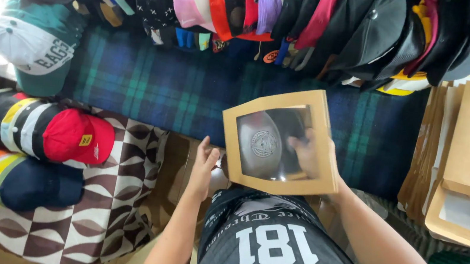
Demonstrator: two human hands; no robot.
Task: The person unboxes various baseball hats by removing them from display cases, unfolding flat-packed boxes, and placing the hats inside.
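Fingers [306, 150] of the right hand [311, 156] pinch the brown cardboard box with clear window [279, 140] — left hand [202, 167] spread, merely touching its edge; one-sided grip could let it tip.

The right hand [309, 153] is inside a brown box [281, 141] with a clear window. A gray cap [260, 144] shows through the window. The left hand [204, 167] touches the box's bottom left corner. Many caps [273, 11] hang above a checked blanket [186, 93].
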